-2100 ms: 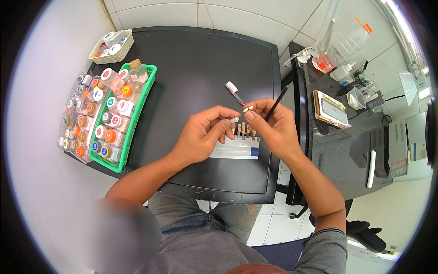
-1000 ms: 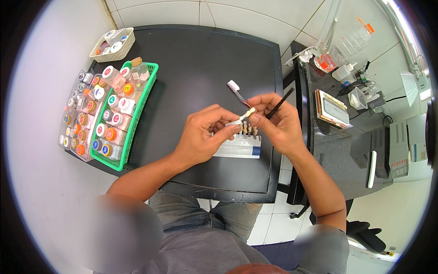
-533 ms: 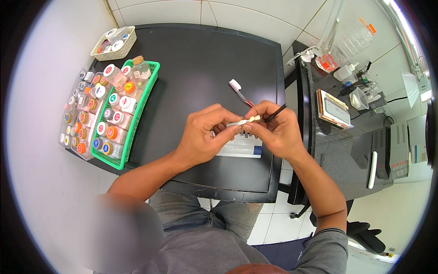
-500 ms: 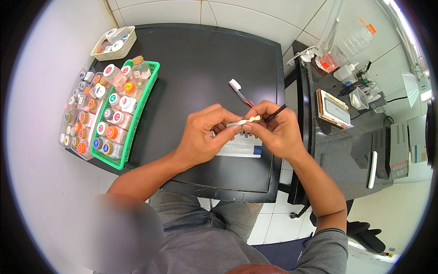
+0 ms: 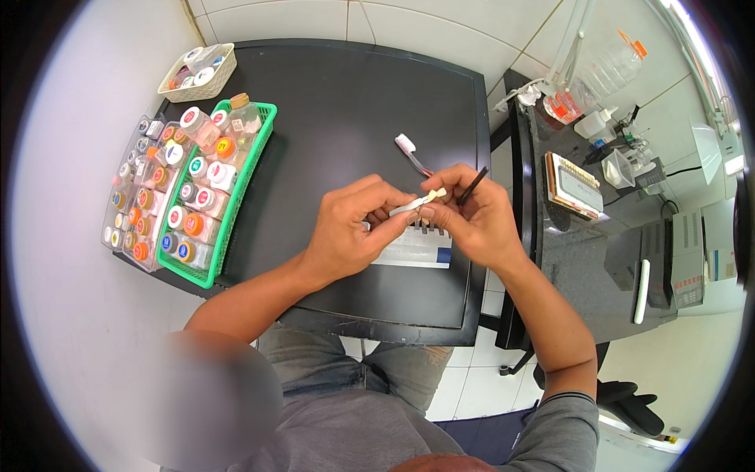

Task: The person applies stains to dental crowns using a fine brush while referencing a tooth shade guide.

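My left hand pinches a thin white tab with a cream tooth-shaped piece at its end. My right hand grips that piece with thumb and finger, and also holds a slim black brush or pen pointing up to the right. Under both hands lies a white shade-guide holder with a dark blue end and a row of tabs, partly hidden. A toothbrush rests just beyond my fingers, its handle partly covered by the right hand.
Green basket and clear rack of jars at left, cream basket behind, all on black table. Right counter carries boxed shade guide, plastic bottles, small tub, white stick, grey appliance.
My hands stay pinched together at the tab. The cream piece has tilted and risen slightly from half a second ago, and the black brush has swung to a steeper angle in my right hand.
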Demonstrator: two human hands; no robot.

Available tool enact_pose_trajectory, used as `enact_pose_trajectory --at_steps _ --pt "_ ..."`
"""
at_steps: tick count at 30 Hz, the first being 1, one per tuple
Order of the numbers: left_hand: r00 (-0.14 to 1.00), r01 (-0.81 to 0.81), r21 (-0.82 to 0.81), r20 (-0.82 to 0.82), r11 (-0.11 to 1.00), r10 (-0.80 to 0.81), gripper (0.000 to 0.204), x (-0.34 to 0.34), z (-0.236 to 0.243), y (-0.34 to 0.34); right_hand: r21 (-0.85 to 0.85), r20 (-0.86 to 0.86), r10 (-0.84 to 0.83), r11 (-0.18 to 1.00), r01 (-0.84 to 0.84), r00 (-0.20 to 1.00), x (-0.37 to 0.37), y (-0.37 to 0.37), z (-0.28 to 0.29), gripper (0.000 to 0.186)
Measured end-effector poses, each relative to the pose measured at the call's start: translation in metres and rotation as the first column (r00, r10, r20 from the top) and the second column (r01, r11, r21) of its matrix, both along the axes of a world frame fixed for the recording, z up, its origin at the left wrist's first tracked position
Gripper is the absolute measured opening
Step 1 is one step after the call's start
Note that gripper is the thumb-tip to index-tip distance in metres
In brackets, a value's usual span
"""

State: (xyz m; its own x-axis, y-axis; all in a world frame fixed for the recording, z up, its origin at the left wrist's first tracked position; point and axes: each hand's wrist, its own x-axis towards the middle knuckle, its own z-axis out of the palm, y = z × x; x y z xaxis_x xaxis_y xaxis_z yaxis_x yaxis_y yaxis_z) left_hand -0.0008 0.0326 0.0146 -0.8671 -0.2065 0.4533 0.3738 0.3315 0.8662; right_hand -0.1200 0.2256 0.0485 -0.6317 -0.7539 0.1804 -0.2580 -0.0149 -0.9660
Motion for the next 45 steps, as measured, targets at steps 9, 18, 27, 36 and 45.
enact_pose_trajectory --at_steps 9,18,27,36,45 --pt "1.000 -0.013 -0.046 0.002 0.999 0.013 0.017 0.000 0.002 -0.002 0.004 -0.096 0.003 1.000 -0.002 0.995 -0.005 0.003 0.002 0.017" --pt "1.000 -0.008 -0.062 -0.006 0.998 0.007 0.019 0.000 0.003 -0.002 0.085 -0.248 0.000 0.996 0.022 0.969 -0.008 0.004 0.007 0.016" --pt "0.999 -0.009 -0.086 -0.044 0.996 0.005 0.021 0.002 0.004 -0.002 0.074 -0.317 0.044 0.997 -0.022 0.947 -0.007 0.005 0.013 0.012" --pt "0.982 -0.110 -0.268 -0.180 0.957 0.063 0.027 -0.016 0.003 -0.028 -0.061 -0.021 0.018 0.998 -0.019 1.000 -0.002 0.003 0.006 0.028" --pt "0.985 -0.090 -0.200 -0.164 0.976 0.057 0.028 -0.013 -0.004 -0.013 -0.096 -0.063 -0.021 0.995 0.015 0.998 -0.008 0.003 0.002 0.020"
